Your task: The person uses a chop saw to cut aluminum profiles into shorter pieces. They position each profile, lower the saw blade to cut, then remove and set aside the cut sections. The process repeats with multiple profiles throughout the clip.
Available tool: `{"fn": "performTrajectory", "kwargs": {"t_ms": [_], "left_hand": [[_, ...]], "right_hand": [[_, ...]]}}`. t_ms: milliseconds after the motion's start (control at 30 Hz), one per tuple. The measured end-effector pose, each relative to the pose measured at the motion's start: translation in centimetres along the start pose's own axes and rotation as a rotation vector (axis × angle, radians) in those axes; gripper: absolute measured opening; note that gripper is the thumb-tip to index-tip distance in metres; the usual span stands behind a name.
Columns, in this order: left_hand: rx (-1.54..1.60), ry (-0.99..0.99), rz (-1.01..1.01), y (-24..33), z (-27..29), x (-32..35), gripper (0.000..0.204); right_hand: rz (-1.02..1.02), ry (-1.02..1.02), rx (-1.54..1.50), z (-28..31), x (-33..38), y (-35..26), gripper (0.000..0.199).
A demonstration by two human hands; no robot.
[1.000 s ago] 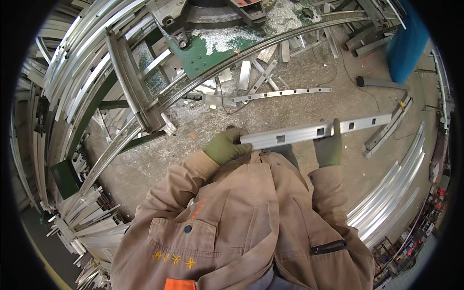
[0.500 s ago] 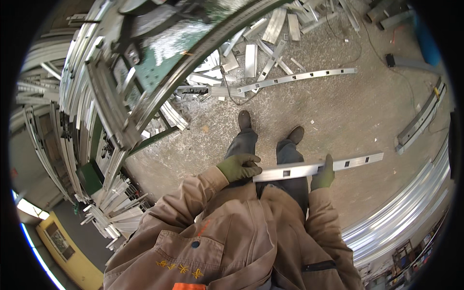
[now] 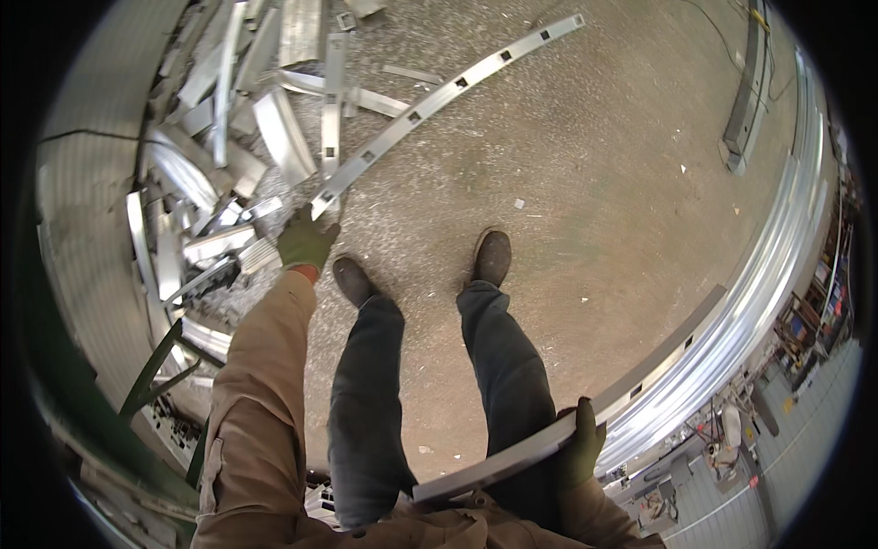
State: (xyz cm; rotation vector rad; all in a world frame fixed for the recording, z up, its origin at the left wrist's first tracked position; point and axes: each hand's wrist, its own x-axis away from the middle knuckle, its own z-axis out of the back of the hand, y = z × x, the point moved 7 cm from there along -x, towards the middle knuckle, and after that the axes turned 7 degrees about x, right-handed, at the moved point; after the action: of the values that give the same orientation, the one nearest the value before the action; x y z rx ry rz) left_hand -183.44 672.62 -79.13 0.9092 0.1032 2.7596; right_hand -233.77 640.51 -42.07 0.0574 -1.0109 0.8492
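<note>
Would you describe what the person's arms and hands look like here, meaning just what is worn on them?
Both hands wear olive-green work gloves: the left hand and the right hand. An orange-red cuff shows at the left wrist. The left sleeve is tan, loose work-jacket cloth with creases and a seam; the right sleeve is the same tan cloth, mostly out of view.

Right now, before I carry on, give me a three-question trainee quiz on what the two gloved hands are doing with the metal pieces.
1. Multiple choice: the right hand, in a green glove, grips A) a flat grey metal bar, B) a hammer, C) nothing.
2. Fill in: the left hand meets the long slotted silver metal strip at its ____ end (near or far).
3. True or false: that strip stands upright.
Key: 1 A; 2 near; 3 false, it lies on the ground.
</note>
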Motion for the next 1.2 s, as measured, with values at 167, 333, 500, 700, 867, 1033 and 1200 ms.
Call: {"fn": "performTrajectory", "kwargs": {"t_ms": [167,333,500,700,867,1033,1200], "left_hand": [[-0.239,-0.071,0.044,2.0,-6.1,-6.6,0.1],[-0.295,0.029,0.011,-5.3,-8.8,-10.1,0.07],[0.212,-0.041,-0.104,-0.2,-3.6,-1.7,0.054],[0.293,-0.226,0.016,4.9,11.5,21.2,0.068],[0.38,-0.145,-0.003,9.3,29.6,37.9,0.065],[0.323,-0.034,-0.052,9.8,40.8,49.2,0.064],[0.327,0.323,-0.098,9.2,52.1,56.5,0.066]], "right_hand": [[-0.02,0.081,-0.002,1.1,0.0,2.2,0.039],[0.024,-0.001,-0.057,1.0,-0.9,2.4,0.059],[-0.026,0.058,0.003,0.8,0.4,3.1,0.04],[0.132,-0.054,0.057,0.1,0.8,0.5,0.044],[0.334,-0.18,-0.166,-1.3,7.7,-9.8,0.044],[0.602,-0.314,-0.085,-1.0,16.6,-23.7,0.044],[0.763,-0.52,-0.403,-0.1,24.6,-32.0,0.038]]}}
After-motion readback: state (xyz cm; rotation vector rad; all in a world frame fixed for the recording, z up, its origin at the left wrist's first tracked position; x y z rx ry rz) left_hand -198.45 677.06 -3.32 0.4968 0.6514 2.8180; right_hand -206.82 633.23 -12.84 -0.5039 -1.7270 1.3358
